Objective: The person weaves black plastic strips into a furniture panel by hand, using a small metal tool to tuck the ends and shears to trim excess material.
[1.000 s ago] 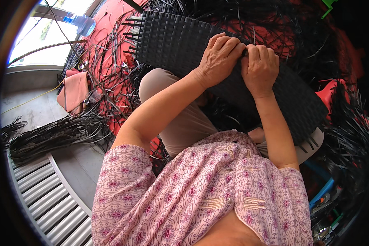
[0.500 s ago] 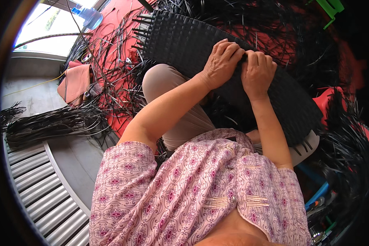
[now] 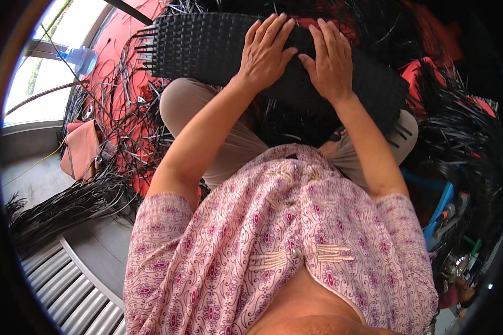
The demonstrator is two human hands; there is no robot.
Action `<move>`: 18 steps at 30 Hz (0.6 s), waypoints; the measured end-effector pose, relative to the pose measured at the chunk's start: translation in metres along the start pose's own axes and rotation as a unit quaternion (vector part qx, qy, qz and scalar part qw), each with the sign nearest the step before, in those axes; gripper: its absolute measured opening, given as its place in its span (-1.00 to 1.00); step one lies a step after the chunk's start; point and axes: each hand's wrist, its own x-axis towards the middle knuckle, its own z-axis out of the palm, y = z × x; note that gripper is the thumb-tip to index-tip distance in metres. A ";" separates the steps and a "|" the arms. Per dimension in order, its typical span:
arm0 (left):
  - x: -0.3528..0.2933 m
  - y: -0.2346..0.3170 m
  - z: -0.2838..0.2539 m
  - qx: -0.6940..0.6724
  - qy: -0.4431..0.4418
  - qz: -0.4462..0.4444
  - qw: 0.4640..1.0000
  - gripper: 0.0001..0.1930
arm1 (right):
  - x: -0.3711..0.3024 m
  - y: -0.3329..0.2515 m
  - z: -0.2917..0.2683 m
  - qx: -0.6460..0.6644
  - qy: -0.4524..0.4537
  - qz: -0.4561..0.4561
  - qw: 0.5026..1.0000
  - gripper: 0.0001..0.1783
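A long black woven strip panel (image 3: 201, 44) lies across my bent knees, with loose strip ends sticking out at its left end and its lower right corner. My left hand (image 3: 266, 53) rests flat on the middle of the weave, fingers stretched toward the far edge. Beside it my right hand (image 3: 330, 61) also lies flat on the panel, fingers extended and thumb pointing to the left hand. A small gap separates the two thumbs. Neither hand grips anything.
Loose black strips (image 3: 458, 134) are heaped at right, and a bundle of them (image 3: 67, 209) lies at left. Scraps cover the red floor (image 3: 109, 61). A clear blue water bottle (image 3: 79, 60), a salmon-coloured cloth (image 3: 81, 151), metal slats (image 3: 72, 290) and a blue tray (image 3: 439, 215) stand around.
Both hands have let go of the panel's far edge, where the fingers were curled, and now lie flat on it. The panel sits more level, and the view has shifted.
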 end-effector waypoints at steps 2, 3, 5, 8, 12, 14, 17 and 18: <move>-0.002 0.002 0.012 0.035 -0.032 0.016 0.999 -0.34 | -0.012 0.004 0.008 -0.046 -0.064 -0.024 0.997 -0.24; -0.005 0.003 0.018 0.053 -0.047 0.025 0.997 -0.32 | -0.019 0.006 0.010 -0.053 -0.067 -0.021 0.996 -0.23; -0.011 0.004 0.021 0.042 -0.057 0.018 0.997 -0.26 | -0.021 0.004 0.012 -0.065 -0.073 -0.015 0.995 -0.21; -0.018 0.010 0.019 0.016 -0.070 0.015 0.997 -0.23 | -0.035 -0.003 0.005 -0.047 -0.122 0.011 0.991 -0.17; -0.039 0.012 0.019 0.015 -0.104 -0.024 0.994 -0.20 | -0.060 -0.024 -0.007 0.001 -0.155 0.025 0.988 -0.10; -0.052 0.024 0.015 0.011 -0.127 -0.028 0.991 -0.20 | -0.071 -0.028 -0.012 0.029 -0.168 0.037 0.985 -0.07; -0.074 0.047 0.001 0.001 -0.178 -0.043 0.983 -0.19 | -0.091 -0.039 -0.024 0.074 -0.187 0.055 0.978 -0.05; -0.083 0.055 -0.007 -0.001 -0.201 -0.052 0.978 -0.18 | -0.099 -0.044 -0.026 0.080 -0.192 0.056 0.977 -0.06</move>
